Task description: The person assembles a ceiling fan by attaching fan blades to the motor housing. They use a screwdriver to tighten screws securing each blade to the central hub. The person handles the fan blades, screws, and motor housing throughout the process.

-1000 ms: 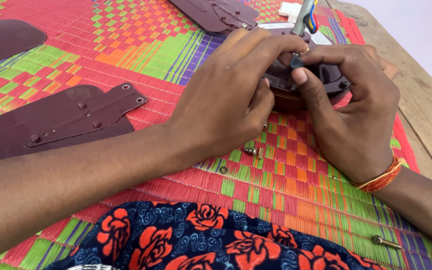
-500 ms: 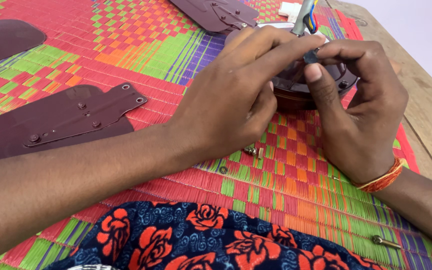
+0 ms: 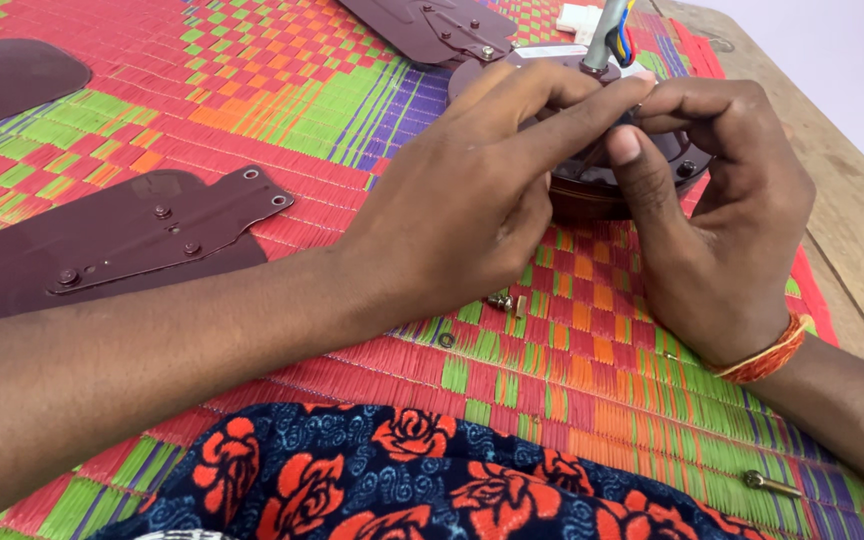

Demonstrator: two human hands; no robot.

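Maroon round metal fan motor housing (image 3: 592,180) sits on the woven mat (image 3: 252,90), directly under both hands; left hand (image 3: 462,200) fingers and right hand (image 3: 722,220) fingers pinch together at its upright central shaft (image 3: 604,30).

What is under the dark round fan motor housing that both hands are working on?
The motor housing rests on the woven mat. The left hand and right hand cover its front, so that part of the mat beneath is hidden.

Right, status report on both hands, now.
Left hand and right hand both fingering the maroon fan motor at its wire stem. Loose screws beside them.
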